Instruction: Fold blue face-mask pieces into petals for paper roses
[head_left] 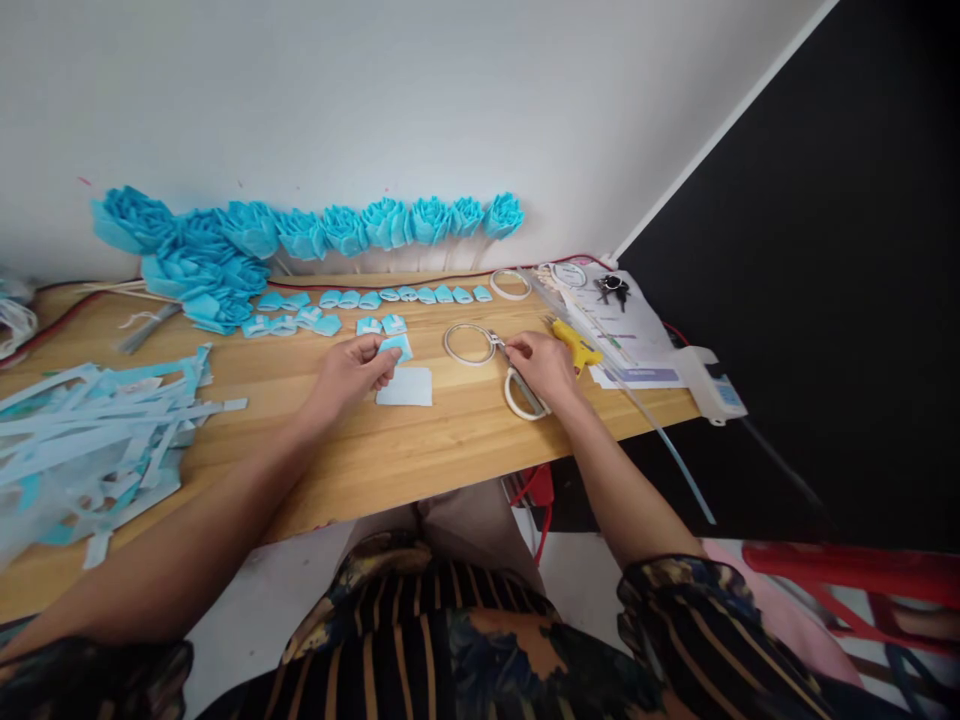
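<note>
My left hand (pixel 351 375) pinches a small blue square of paper-like material (pixel 397 348) between thumb and fingers, just above the tabletop. Below it lies a pale blue, nearly square sheet (pixel 405 386). My right hand (pixel 541 362) rests low over the table with its fingers closed; their tips meet at a small metal end beside a thin ring (pixel 469 344). Partly beneath that hand is a white ring with a grey bar (pixel 529 398), whose kind I cannot make out. A yellow glue gun (pixel 576 346) lies just right of the right hand.
Folded blue petals (pixel 409 294) lie in rows behind my hands, with blue paper flowers (pixel 345 230) along the wall. Cut strips (pixel 120 430) heap at the left. Printed sheets (pixel 637 330), a ring (pixel 510 285) and a white box-like device (pixel 712 385) occupy the right side.
</note>
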